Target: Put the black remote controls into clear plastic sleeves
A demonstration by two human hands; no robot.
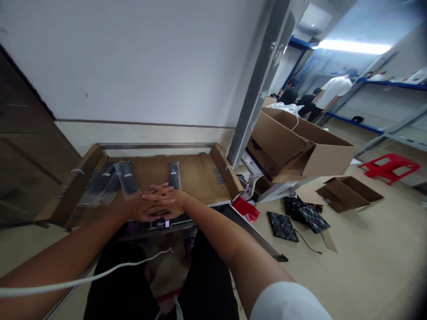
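Over the front edge of the cardboard-lined tray, my left hand and my right hand are clasped together. Their fingers are interlaced, closed on each other, and no object shows in them. Just beyond my right hand lies a dark item in a clear plastic sleeve. Several similar sleeved dark items lie at the tray's left, beyond my left hand. Below the hands a small lit screen shows, probably a phone, partly hidden by them.
A white cable crosses above my lap. A grey post stands right of the tray, beside a large open carton. Farther right are a smaller carton, dark patterned flat pieces and a red stool. People are in the background.
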